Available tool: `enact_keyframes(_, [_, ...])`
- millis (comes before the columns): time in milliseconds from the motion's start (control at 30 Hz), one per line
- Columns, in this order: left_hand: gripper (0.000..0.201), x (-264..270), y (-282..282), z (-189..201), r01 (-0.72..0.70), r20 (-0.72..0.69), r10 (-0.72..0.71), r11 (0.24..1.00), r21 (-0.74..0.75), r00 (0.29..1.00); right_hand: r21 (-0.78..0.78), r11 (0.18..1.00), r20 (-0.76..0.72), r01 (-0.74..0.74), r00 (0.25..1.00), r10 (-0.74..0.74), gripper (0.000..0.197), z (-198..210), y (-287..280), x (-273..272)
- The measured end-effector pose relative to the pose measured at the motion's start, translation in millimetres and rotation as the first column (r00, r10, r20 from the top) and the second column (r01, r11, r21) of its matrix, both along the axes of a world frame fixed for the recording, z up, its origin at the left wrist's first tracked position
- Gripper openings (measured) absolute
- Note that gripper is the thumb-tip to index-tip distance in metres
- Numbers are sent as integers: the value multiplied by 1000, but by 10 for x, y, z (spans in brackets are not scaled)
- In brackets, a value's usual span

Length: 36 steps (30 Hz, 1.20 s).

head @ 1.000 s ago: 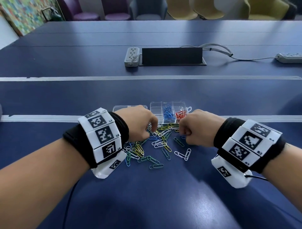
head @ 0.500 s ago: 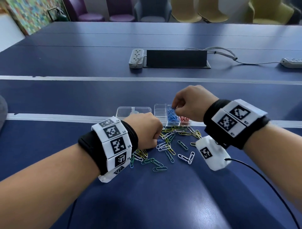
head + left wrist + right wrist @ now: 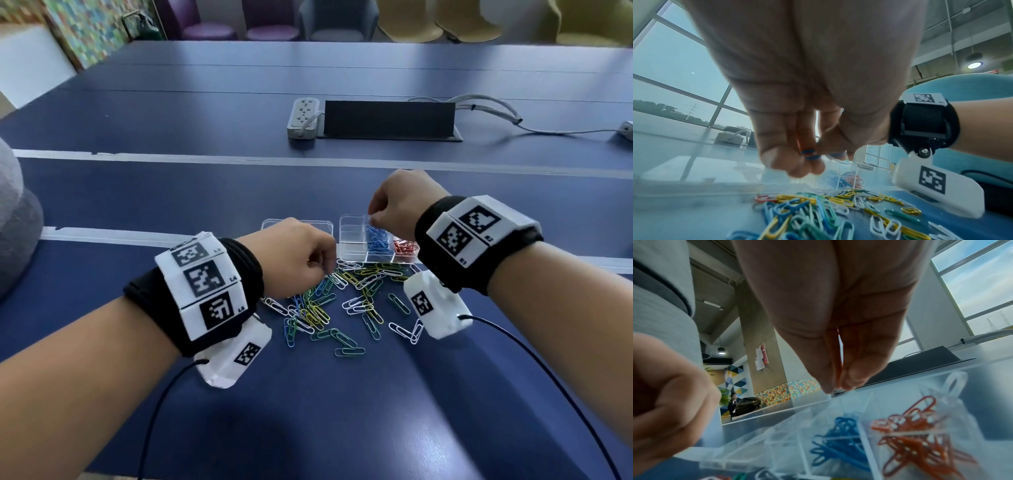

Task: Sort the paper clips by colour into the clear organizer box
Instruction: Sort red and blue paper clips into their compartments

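Left hand (image 3: 294, 257) pinches blue clips (image 3: 810, 155) at frame centre above the loose pile (image 3: 342, 301); right hand (image 3: 397, 205), fingertips pressed together on something unclear, hovers over the clear organizer box (image 3: 352, 246) on the surface (image 3: 342, 411)

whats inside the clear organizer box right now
Blue clips fill one compartment and red clips the next. The left compartments of the box look empty. The right hand and its wristband cover the far right end.
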State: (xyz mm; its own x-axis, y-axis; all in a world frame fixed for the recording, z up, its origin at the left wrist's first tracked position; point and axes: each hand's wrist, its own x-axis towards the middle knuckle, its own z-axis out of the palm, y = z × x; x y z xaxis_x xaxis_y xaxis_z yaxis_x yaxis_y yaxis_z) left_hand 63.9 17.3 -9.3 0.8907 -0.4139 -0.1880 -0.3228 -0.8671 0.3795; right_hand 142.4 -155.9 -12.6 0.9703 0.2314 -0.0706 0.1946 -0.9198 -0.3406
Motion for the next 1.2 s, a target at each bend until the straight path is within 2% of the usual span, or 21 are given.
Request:
enact_keyframes(100, [26, -64, 62, -43, -32, -21, 33, 998, 52, 999, 26, 997, 34, -72, 997, 71, 20, 43, 45, -145])
enact_keyframes(167, [28, -102, 118, -80, -50, -63, 56, 994, 96, 996, 13, 984, 43, -180, 983, 179, 21, 80, 120, -283])
enact_keyframes(267, [14, -171, 209, -75, -24, -87, 35, 992, 125, 996, -68, 911, -15, -408, 913, 408, 22, 106, 271, -498])
enact_keyframes(367, [9, -244, 290, -76, 30, -90, -20, 993, 111, 996, -132, 848, -91, -514, 858, 506, 24, 87, 410, -607])
enact_keyframes(433, [6, -276, 327, -93, 66, -98, -53, 990, 128, 994, -172, 832, -134, -527, 849, 510, 23, 57, 480, -617])
enact_keyframes(533, [18, -283, 370, -141, 84, -143, -68, 990, 110, 987, -218, 825, -166, -521, 853, 494, 20, 25, 531, -607])
enact_keyframes(600, [20, -287, 385, -163, 89, -135, -75, 991, 98, 988, -218, 834, -172, -506, 861, 478, 20, 10, 529, -608])
enact_keyframes(767, [8, -294, 417, -194, 130, -107, -118, 986, 105, 987, -220, 837, -142, -501, 865, 481, 21, 22, 496, -632])
enact_keyframes(900, [5, -340, 436, -195, 100, -79, -93, 990, 95, 993, -172, 874, -95, -455, 891, 445, 27, 15, 500, -607])
enact_keyframes(1200, [26, -353, 470, -160, 42, -92, -38, 999, 32, 995, -111, 879, -140, -463, 883, 448, 37, 35, 529, -604])
